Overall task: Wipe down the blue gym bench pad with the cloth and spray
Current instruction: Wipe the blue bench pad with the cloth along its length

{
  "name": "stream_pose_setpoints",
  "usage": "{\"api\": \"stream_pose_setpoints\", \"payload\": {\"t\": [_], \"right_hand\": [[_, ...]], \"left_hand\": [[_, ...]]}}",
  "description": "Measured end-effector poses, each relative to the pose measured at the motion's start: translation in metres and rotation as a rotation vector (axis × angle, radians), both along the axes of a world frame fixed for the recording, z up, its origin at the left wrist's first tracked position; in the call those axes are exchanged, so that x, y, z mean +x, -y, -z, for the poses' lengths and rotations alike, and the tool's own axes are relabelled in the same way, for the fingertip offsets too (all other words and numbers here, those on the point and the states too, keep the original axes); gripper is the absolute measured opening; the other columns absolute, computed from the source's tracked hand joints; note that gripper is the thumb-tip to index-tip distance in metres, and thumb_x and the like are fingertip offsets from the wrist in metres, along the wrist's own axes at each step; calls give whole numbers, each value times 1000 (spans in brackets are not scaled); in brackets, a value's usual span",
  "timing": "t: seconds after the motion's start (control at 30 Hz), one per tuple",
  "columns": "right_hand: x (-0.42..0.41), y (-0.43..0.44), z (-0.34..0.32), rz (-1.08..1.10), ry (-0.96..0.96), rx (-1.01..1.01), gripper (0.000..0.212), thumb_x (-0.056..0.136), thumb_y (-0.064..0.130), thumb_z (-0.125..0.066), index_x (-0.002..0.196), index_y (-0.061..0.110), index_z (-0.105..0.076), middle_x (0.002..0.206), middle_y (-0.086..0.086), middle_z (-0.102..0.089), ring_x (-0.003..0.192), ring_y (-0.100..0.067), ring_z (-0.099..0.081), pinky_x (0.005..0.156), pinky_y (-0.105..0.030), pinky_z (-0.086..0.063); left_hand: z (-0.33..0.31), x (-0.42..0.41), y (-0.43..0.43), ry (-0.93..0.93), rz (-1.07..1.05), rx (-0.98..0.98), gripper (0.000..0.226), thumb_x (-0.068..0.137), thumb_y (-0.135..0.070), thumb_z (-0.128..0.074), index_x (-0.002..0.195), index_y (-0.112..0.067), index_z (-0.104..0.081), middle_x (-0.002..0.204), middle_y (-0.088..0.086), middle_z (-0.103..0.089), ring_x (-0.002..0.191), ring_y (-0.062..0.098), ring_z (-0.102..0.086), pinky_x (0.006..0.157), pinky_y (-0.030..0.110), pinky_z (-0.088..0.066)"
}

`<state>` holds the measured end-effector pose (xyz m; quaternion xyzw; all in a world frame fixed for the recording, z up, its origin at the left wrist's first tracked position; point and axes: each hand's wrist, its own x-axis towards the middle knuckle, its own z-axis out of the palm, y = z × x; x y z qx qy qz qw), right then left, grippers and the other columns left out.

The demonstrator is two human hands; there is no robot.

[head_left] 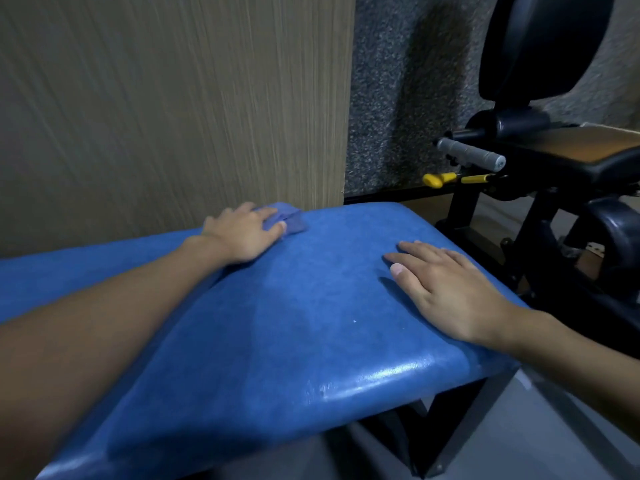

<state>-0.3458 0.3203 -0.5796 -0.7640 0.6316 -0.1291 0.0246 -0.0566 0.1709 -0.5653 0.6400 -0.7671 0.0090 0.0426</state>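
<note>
Blue vinyl fills the view: the bench pad (311, 323) runs from the lower left up to a rounded far end, glossy along its near edge.

And the left hand (242, 232) is right up at the far left corner of the pad, palm down on the cloth (292, 221). The cloth is blue too, bunched small, poking out past the fingertips. Forefinger above, thumb below, both bent lightly round it, pinning it to the vinyl. The bare forearm stretches back across the pad toward the lower left.

Over to the right hand (450, 289): flat on the pad near its right edge, fingers straight and together, pointing left and away, holding nothing. It just rests there, palm on the surface, well apart from the cloth.

Moving outward now. Behind the left hand stands a pale wood-grain panel (173, 98), meeting the pad's far corner. Beside it, a grey speckled wall (391, 81). On the right sits a black gym machine (540, 209), close beside the bench: a rounded black back pad (540, 46) up top, a seat pad (588, 150) below it, a grey handle grip (471, 155) jutting left, a yellow lever (450, 178) just beneath. Under the blue pad, the black bench frame (446, 431) over a grey floor (561, 434).
</note>
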Motion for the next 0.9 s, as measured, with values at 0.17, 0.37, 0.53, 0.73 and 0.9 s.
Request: {"api": "stream_pose_setpoints", "payload": {"t": [0.17, 0.37, 0.53, 0.73, 0.9], "right_hand": [[1, -2, -1, -13, 31, -22, 50, 99, 49, -16, 141, 37, -41, 155, 12, -29, 145, -7, -16, 118, -33, -9], [-4, -3, -7, 43, 379, -151, 39, 102, 35, -32, 118, 11, -59, 123, -7, -62, 119, -24, -52, 100, -35, -36], [-12, -3, -8, 64, 327, -134, 42, 101, 35, -33, 136, 18, -50, 139, -1, -54, 130, -20, -47, 105, -31, -33], [-11, -8, -3, -40, 83, -104, 50, 101, 42, -22, 142, 24, -43, 148, 7, -43, 140, -7, -30, 110, -20, -15], [-9, -9, -3, -41, 50, -117, 48, 101, 42, -21, 136, 27, -50, 145, 9, -45, 136, -9, -34, 106, -21, -19]], "left_hand": [[3, -13, 1, -16, 59, -35, 55, 93, -63, -26, 144, -45, -36, 144, 1, -47, 131, 29, -45, 102, 43, -37], [0, -52, -117, -11, 548, -15, 59, 88, -70, -20, 145, -56, -27, 155, -13, -31, 140, 13, -30, 112, 33, -26], [-8, -55, -168, 111, 828, -42, 62, 92, -67, -20, 151, -49, -15, 153, -10, -26, 133, 14, -31, 112, 34, -27], [0, -43, -104, 121, 596, -76, 76, 81, -76, -5, 150, -48, -19, 161, -13, -16, 147, 10, -13, 116, 39, -18], [-2, 6, -11, 85, 230, -74, 80, 83, -74, -8, 145, -34, -39, 156, -10, -32, 144, 15, -27, 112, 46, -29]]}}
